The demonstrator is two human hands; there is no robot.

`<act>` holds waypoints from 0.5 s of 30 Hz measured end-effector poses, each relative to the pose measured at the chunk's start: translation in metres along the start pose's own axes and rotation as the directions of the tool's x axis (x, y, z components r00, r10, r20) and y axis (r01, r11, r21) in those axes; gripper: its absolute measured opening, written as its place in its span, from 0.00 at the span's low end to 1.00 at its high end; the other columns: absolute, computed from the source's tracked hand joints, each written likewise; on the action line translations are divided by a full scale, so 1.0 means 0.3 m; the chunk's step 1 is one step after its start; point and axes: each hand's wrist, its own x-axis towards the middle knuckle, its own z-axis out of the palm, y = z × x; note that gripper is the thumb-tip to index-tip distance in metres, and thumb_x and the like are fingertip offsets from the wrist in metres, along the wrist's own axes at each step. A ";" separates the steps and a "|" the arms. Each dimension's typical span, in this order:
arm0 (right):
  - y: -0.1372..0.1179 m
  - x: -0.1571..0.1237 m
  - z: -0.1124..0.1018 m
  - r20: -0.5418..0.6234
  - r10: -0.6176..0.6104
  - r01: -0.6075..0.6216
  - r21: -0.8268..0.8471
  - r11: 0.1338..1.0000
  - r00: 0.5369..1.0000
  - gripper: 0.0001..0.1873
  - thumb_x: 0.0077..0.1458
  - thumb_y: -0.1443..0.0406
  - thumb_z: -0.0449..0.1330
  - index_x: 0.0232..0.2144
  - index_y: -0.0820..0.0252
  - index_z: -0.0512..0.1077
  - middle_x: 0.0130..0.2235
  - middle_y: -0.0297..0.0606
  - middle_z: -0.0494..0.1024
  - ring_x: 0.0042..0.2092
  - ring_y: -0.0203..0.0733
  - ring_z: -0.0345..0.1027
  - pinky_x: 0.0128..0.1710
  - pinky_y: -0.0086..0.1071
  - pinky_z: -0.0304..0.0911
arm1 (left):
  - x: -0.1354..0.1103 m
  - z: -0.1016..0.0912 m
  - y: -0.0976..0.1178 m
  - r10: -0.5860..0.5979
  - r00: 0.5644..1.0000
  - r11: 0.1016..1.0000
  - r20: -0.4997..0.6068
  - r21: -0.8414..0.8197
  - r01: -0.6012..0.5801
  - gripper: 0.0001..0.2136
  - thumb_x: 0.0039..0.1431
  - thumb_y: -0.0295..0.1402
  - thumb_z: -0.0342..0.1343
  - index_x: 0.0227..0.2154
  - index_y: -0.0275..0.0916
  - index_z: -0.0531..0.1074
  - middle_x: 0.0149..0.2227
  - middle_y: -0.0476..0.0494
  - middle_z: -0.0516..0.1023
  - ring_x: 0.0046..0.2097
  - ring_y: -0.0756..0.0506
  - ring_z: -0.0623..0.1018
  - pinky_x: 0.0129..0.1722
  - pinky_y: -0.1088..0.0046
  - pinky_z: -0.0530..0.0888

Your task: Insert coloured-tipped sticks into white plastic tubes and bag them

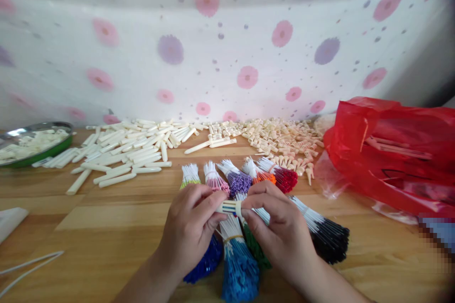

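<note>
Between my two hands is a short cream pen part (229, 207) with slots along its side and dark slivers of colour in them. My left hand (194, 218) pinches its left end. The fingers of my right hand (275, 222) close on its right end. Right below lie bundled pen refills: light blue (240, 265), dark blue (206, 260), green (256, 244) and black (329, 236). Behind my fingers are bundles in yellow-green (190, 175), pink (215, 180), purple (237, 180), orange (261, 174) and red (282, 175). My hands partly cover several bundles.
White pen barrels (131, 151) lie heaped at the back left, near a green-sided metal bowl (64, 144) of small pale parts. Slotted cream parts (280, 135) and pointed tips (295, 163) are piled at the back right. A red plastic bag (384, 170) stands right; a white cable (31, 262) lies left.
</note>
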 end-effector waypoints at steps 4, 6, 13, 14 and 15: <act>0.017 0.007 0.011 -0.016 0.142 -0.138 0.139 0.981 0.990 0.06 0.49 0.72 0.58 0.23 0.59 0.70 0.27 0.34 0.71 0.31 0.37 0.67 0.32 0.30 0.62 | 0.005 -0.004 0.004 0.046 0.999 0.996 -0.015 0.080 -0.045 0.12 0.62 0.36 0.50 0.45 0.39 0.71 0.35 0.41 0.70 0.37 0.43 0.70 0.35 0.66 0.67; 0.024 0.007 0.014 0.002 0.193 -0.190 0.191 0.963 0.981 0.06 0.48 0.72 0.59 0.22 0.58 0.70 0.27 0.33 0.71 0.31 0.37 0.66 0.32 0.30 0.62 | 0.006 -0.006 0.006 0.054 0.998 0.993 -0.011 0.101 -0.053 0.12 0.62 0.36 0.50 0.45 0.38 0.72 0.34 0.41 0.70 0.37 0.43 0.70 0.35 0.65 0.66; 0.022 -0.009 0.014 0.061 0.265 -0.272 0.276 0.922 0.962 0.06 0.54 0.66 0.59 0.26 0.58 0.73 0.31 0.35 0.70 0.35 0.38 0.66 0.36 0.30 0.63 | 0.006 -0.006 0.009 0.033 0.999 0.994 -0.018 0.107 -0.031 0.11 0.61 0.35 0.51 0.43 0.38 0.72 0.34 0.41 0.70 0.37 0.43 0.70 0.36 0.65 0.65; 0.022 -0.012 0.017 0.065 0.277 -0.283 0.294 0.913 0.959 0.06 0.54 0.65 0.59 0.26 0.58 0.73 0.32 0.35 0.70 0.36 0.38 0.66 0.37 0.30 0.63 | 0.007 -0.006 0.009 0.031 0.999 0.994 -0.018 0.110 -0.029 0.11 0.61 0.35 0.51 0.43 0.38 0.72 0.34 0.41 0.70 0.37 0.42 0.70 0.36 0.65 0.65; 0.022 -0.014 0.019 0.070 0.286 -0.293 0.319 0.901 0.956 0.06 0.54 0.65 0.59 0.26 0.57 0.74 0.33 0.35 0.70 0.36 0.38 0.66 0.37 0.30 0.63 | 0.007 -0.006 0.009 0.028 0.999 0.993 -0.019 0.111 -0.026 0.11 0.61 0.35 0.51 0.43 0.38 0.72 0.34 0.41 0.70 0.36 0.42 0.70 0.36 0.65 0.65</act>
